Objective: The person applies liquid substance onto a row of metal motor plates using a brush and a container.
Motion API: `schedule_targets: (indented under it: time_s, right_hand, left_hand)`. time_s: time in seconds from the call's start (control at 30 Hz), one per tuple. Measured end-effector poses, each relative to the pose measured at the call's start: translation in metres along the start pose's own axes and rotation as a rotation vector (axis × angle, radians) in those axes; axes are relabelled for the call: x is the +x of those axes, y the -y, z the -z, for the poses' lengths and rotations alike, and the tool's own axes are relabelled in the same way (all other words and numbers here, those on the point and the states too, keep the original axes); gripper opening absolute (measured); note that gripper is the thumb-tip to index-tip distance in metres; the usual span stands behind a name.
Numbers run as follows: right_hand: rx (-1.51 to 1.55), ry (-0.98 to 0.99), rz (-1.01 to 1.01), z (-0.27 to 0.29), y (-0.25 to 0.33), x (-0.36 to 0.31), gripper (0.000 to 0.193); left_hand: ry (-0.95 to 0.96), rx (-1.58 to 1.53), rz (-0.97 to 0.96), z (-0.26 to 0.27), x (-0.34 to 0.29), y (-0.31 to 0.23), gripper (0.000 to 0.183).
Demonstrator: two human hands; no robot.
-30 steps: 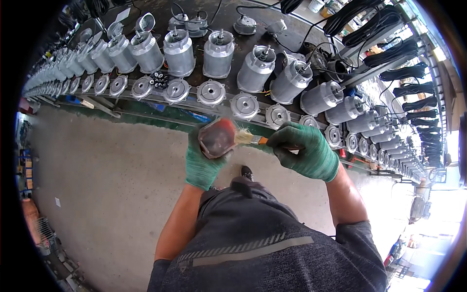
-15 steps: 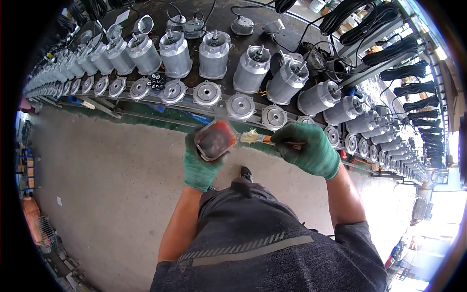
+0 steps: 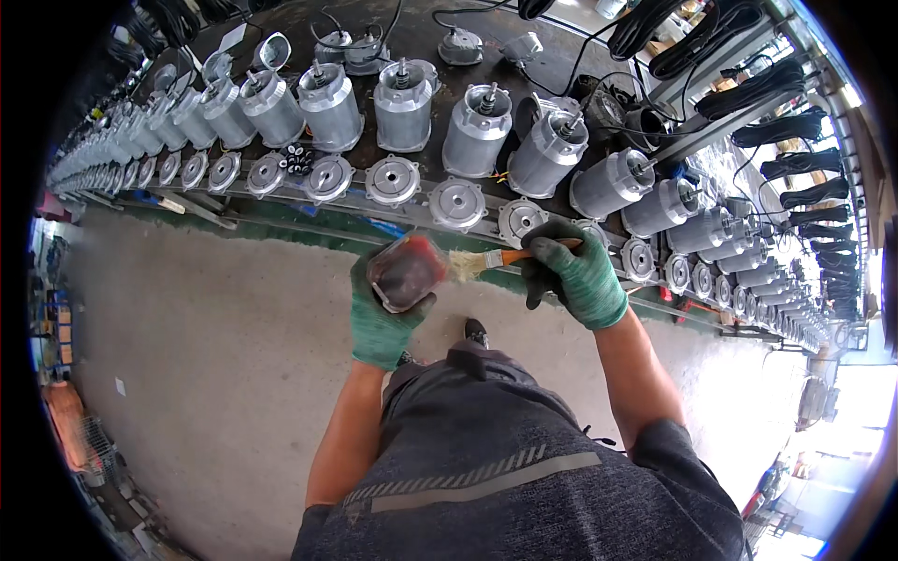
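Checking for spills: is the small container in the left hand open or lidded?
Open: the container shows dark reddish contents, no lid; brush bristles at its rim.

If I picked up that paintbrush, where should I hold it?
By the orange handle, as the right hand holds the brush: come from the right, the bare end away from the pale bristles. The handle is slim and lies nearly level, bristles toward the tub in the left hand.

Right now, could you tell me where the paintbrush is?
Head view, centre: the paintbrush is in the right hand, bristles beside the small tub in the left hand.
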State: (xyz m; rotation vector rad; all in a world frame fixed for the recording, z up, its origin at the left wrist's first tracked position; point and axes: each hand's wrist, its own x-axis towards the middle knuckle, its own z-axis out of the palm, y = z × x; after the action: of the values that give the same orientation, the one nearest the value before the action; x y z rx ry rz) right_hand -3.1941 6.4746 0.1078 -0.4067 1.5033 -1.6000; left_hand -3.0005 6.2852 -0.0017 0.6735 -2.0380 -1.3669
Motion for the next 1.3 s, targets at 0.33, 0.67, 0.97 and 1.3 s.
schedule_targets:
  time_s: [0.33, 0.67, 0.97, 1.3]
  right_hand:
    - [0.194, -0.355, -0.098, 0.108, -0.085, 0.030, 0.019]
    - [-0.251, -0.732, -0.112, 0.218, -0.179, 0.130, 0.031]
    - [-0.822, -0.276, 0.151, 0.189, -0.133, 0.160, 0.020]
    - [-0.255, -0.139, 0.049, 0.095, -0.093, 0.221, 0.015]
  left_hand:
    - [-0.066, 0.100, -0.062, 0.011, -0.006, 0.010, 0.089]
    - [-0.186, 0.530, -0.094, 0.053, -0.062, 0.059, 0.084]
    - [-0.269, 0.486, 0.090, 0.058, -0.101, 0.073, 0.088]
    - [-0.249, 0.773, -0.028, 0.070, -0.122, 0.074, 0.092]
